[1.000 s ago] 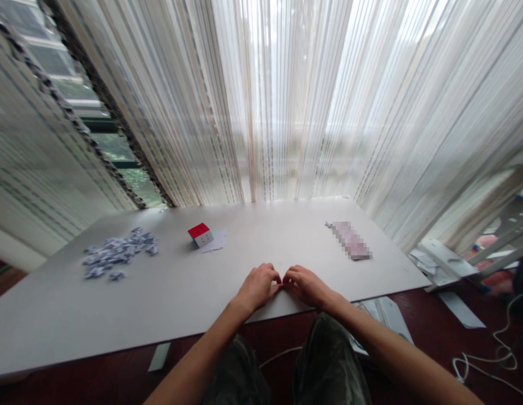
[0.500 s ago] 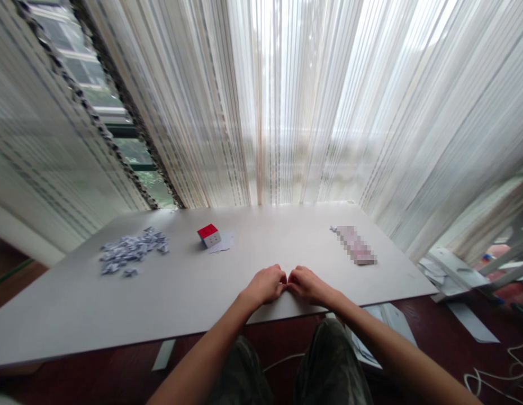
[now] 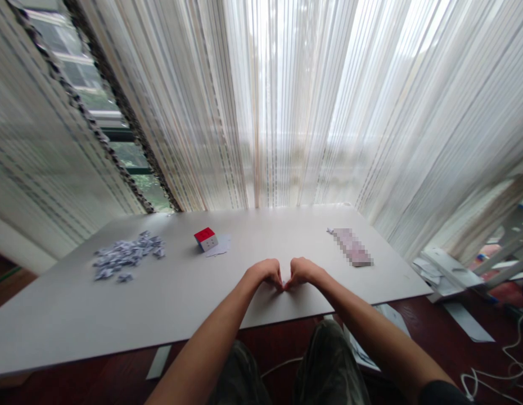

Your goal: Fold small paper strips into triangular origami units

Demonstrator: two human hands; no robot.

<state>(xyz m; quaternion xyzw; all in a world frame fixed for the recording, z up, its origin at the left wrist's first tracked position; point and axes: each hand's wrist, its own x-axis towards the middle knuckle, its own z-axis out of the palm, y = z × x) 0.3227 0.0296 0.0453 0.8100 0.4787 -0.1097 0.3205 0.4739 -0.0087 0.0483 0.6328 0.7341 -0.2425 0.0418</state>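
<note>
My left hand and my right hand meet fingertip to fingertip near the front edge of the grey table. Both have their fingers curled and pinched together on something small between them that I cannot make out. The knuckles are raised off the tabletop. A red and white cube lies on a white paper further back and to the left of my hands.
A heap of small grey-blue folded paper pieces lies at the left. A blurred pinkish rectangle lies at the right. Sheer curtains hang behind the table. Papers and a white cable lie on the dark floor at the right.
My hands have lifted at the knuckles and moved a little further onto the table, still pinched together. The camera has shifted slightly.
</note>
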